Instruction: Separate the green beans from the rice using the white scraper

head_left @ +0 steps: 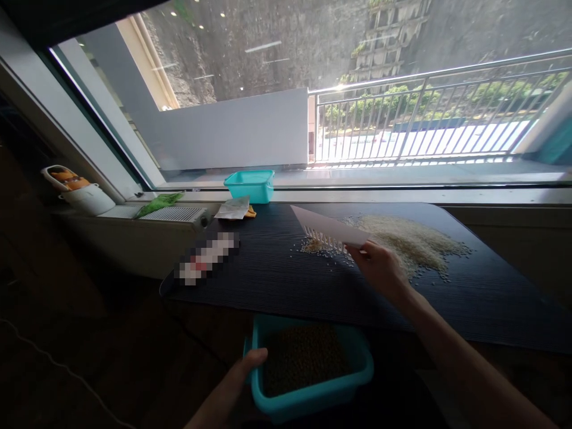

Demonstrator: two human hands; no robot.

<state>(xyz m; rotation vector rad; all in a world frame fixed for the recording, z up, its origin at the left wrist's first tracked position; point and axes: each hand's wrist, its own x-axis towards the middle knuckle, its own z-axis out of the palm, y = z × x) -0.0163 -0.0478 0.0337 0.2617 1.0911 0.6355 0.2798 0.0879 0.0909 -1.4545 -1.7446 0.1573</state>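
My right hand grips the near end of a pale flat card and holds it tilted over the dark tabletop. Under the card's lower edge lies a small patch of white grains with some brownish bits. A large spread of rice-like grains covers the table just beyond my wrist. Below the table's front edge, my left hand holds the left rim of a turquoise tub, its thumb over the rim. Small brown pieces fill much of this tub; shadow hides their detail.
A second turquoise tub stands by the window, with a crumpled packet before it. A blurred-out flat object lies at the table's left. Further left are a green cloth and a white pot on a ledge. A cable trails below.
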